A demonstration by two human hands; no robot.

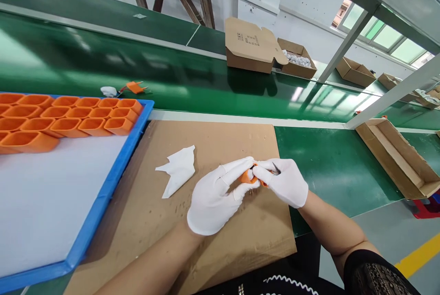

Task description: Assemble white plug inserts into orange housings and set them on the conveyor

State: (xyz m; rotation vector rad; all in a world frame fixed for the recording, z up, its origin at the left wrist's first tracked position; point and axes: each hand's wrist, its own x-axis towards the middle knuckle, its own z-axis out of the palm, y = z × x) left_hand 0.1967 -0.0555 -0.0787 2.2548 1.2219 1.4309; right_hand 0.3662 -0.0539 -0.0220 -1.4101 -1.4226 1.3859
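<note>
Brown cardboard mat lies under your work. Both your left hand and right hand pinch the small orange part closed-fingered; judge it best to brace your wrists low and guide the dark blade gently.

A small orange part is pinched between the gloved left hand and right hand; a dark blade, possibly, is held alongside.

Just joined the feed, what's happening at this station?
A person in white gloves grips a small orange plastic part between the left hand and right hand, over a brown cardboard mat. A thin dark tool shows at the right hand. A blue tray of orange plastic cups sits left; a white cloth lies nearby.
</note>
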